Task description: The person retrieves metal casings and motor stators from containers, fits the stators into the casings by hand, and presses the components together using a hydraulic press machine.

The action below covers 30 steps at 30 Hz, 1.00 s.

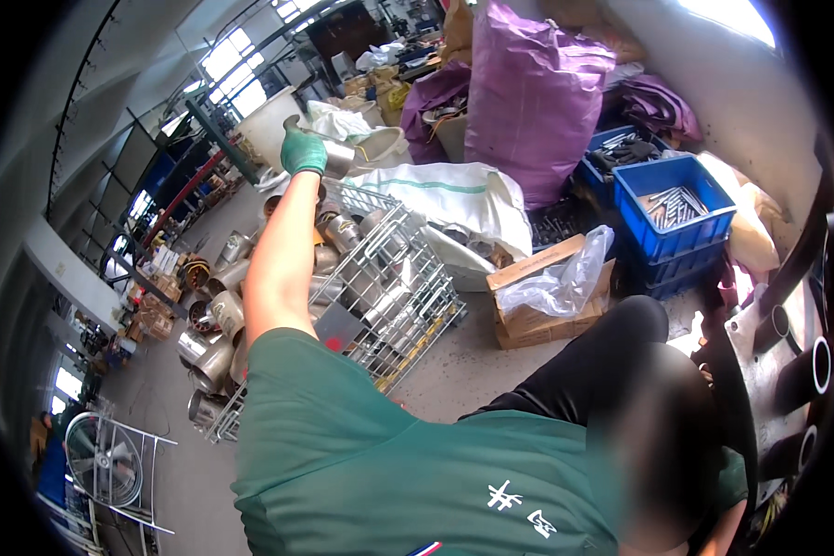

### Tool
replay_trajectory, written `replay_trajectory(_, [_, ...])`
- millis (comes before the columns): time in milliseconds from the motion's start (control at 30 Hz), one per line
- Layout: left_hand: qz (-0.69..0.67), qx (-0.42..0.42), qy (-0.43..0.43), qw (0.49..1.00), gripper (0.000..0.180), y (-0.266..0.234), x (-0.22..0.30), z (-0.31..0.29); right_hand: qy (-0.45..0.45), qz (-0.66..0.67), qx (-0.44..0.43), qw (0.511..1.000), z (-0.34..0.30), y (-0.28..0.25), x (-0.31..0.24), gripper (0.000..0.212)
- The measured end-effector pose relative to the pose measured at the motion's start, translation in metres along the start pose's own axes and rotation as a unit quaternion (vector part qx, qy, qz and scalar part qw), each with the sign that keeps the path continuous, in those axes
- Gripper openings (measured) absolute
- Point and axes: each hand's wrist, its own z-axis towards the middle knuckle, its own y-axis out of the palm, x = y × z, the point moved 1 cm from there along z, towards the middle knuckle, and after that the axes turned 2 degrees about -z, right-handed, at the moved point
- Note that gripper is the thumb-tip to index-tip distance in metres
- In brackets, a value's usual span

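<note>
— What do we have in hand?

— One metal pipe fitting (332,148), shiny and curved. Our left hand (303,151), in a green glove, is clamped on it with the arm stretched out, so the fitting sits above the far end of the wire basket (408,296).

— And our right hand?

— We can't see it, so we cannot tell how it stands.

— What's in the basket?

— More metal fittings of the same sort; we count about five inside, though the arm hides some. Just left of the basket, on the floor, lie roughly six more (215,324).

— Beyond the basket?

— One white sack (454,199) lies against its far side, and behind that stands one tall purple sack (533,88). One white bucket (271,120) stands past the basket's far left corner.

— To the right of the basket?

— One cardboard box (537,310) with a clear plastic bag on it, then two blue crates (676,218); the nearer one holds loose metal rods. One fan (102,459) stands well left of the basket.
</note>
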Motion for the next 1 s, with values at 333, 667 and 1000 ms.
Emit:
replay_trajectory(333, [-0.681,-0.473,-0.012,0.559,0.031,0.060,0.430,-0.288,-0.160,0.000,0.237,0.958,-0.040,-0.025,-0.116,0.056])
replay_trajectory(667, [-0.394,-0.909,-0.135,-0.010,0.029,-0.070,0.540,-0.728,-0.175,0.065,0.533,0.825,-0.047,-0.013,-0.059,0.123])
replay_trajectory(1000, [-0.476,-0.865,0.009,-0.161,0.067,-0.122,0.507,-0.803,-0.026,0.012,0.601,0.799,-0.103,-0.008,-0.033,0.122])
